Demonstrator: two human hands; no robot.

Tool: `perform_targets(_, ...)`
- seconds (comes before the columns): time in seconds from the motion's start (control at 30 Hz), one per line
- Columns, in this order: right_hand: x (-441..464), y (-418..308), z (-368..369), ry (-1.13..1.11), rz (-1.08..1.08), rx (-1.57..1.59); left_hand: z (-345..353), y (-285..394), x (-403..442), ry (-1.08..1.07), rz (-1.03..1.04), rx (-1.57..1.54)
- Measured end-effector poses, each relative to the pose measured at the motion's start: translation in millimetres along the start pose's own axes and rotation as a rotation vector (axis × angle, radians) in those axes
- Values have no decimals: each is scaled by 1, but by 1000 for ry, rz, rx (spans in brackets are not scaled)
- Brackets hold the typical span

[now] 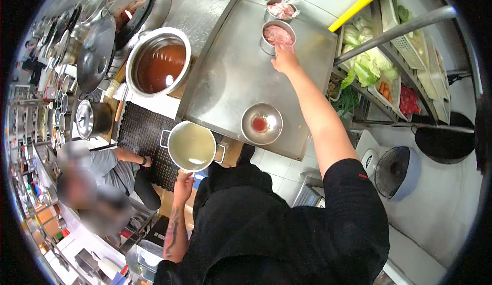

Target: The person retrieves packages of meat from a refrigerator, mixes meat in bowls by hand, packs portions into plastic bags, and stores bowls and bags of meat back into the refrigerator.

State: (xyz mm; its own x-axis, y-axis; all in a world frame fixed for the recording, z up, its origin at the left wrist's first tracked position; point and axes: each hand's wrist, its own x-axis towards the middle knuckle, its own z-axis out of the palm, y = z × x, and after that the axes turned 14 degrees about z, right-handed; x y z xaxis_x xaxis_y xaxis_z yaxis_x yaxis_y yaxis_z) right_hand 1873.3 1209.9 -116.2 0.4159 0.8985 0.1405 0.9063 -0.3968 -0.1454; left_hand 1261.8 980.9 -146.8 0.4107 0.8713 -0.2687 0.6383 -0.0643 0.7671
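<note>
My right hand (285,59) reaches to the near side of a round metal container (265,45), with its fingertips bent in against pink raw meat (277,34). My left hand (183,183) is curled just below the near rim of a two-handled pot (192,146) of pale, cloudy liquid. Whatever it holds, if anything, is too small to tell. A steel bowl (262,123) with a little reddish liquid rests on the steel counter (225,75), between the pot and the meat. Behind the first container is a second one with more pale pink meat (281,9).
A large pot (160,62) of reddish-brown liquid stands left of the counter, near a wok (96,52) and a lidded pot (93,118). Vegetable racks (382,85) with a metal rail line the right. A person (110,167) in grey is at the lower left.
</note>
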Motion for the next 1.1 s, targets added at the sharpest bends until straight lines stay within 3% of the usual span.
perform_targets(0.27, -40, 16, -18, -47, -157, 131, 51, -15, -128, 115, -300, -81)
perform_targets(0.4, -44, 31, -2, -252, -120, 36, 61, -12, -161, 32, -388, -13)
perform_targets(0.63, -37, 22, -18, -451, 42, 5, 74, -43, -177, 183, -441, -133)
perform_targets(0.97, -38, 19, -13, -406, 15, -31, 83, -17, -162, 179, -416, -260)
perform_targets(1.07, -45, 13, -5, -342, 51, -19, 91, -12, -174, 167, -446, -259)
perform_targets(1.1, -47, 15, 10, -220, -5, -50, 90, 3, -176, 125, -469, -223)
